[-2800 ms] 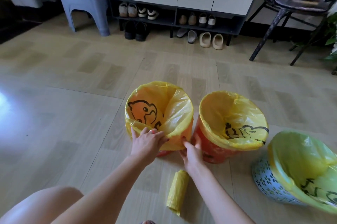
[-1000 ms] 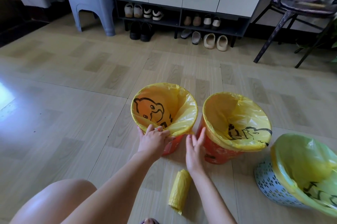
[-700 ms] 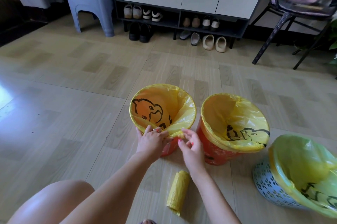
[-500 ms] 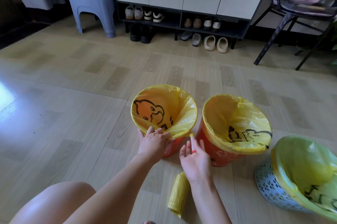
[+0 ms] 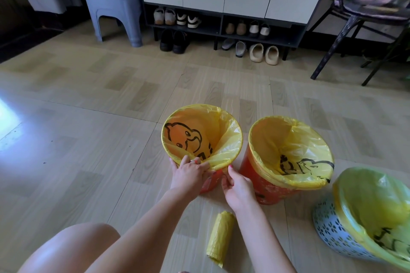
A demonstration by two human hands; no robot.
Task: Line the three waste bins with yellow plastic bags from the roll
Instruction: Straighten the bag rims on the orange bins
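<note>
3 bins stand on the wood floor (image 5: 88,139), each w/ 1 yellow bag in it; 1 roll; 2 hands. Left orange bin (image 5: 209,184) holds a yellow bag (image 5: 226,146) folded over the rim, black cartoon print on the inner wall. Middle orange bin (image 5: 264,186), just beside it, has its own bag (image 5: 288,139) over the rim, print low on the near side. The white patterned bin (image 5: 330,228) sits near the right edge, tilted, w/ a greener-looking bag (image 5: 366,201) draped over its mouth. No other contents visible in any bin.

The roll (image 5: 219,236) lies flat on the floor, near the person, below the gap betw. the two orange bins; long axis runs roughly near-to-far, far end leaning slightly right.

Left hand (image 5: 188,174) is curled over the left bin's near rim, fingers pressing the bag edge. Right hand (image 5: 238,188) is at that bin's near right side, fingers bent, thumb up by the bag's hem; can't tell if it pinches plastic.
</note>
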